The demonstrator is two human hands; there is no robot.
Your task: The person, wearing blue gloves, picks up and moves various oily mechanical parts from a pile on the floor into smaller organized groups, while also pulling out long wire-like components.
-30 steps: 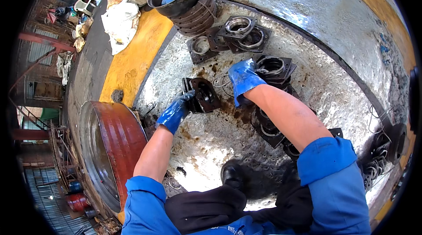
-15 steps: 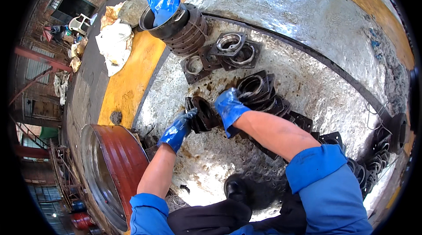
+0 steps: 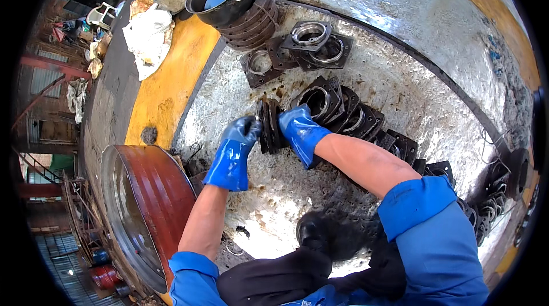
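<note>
Both hands wear blue rubber gloves. A few dark, greasy metal flange plates (image 3: 269,127) stand on edge, pressed face to face, between them. My left hand (image 3: 237,141) is closed on the left side of these plates, thumb near their upper edge. My right hand (image 3: 300,130) is closed at their right side; its fingertips are partly hidden. Just beyond the right hand, a leaning row of similar square flanges (image 3: 316,100) with round holes runs toward the lower right. Farther off lie several more flanges (image 3: 310,34), some stacked on one another.
A stack of round ribbed metal parts (image 3: 251,26) carries a black pot (image 3: 220,13) with blue plastic in it. A cut red drum (image 3: 160,203) stands at the lower left. White cloth (image 3: 148,43) lies on the yellow floor stripe. My black shoe (image 3: 309,230) is on the stained floor.
The plates between my hands have gone from tilted, hole showing, to upright edge-on and pressed together. My right hand has come down against their side. The whole view has shifted slightly.
</note>
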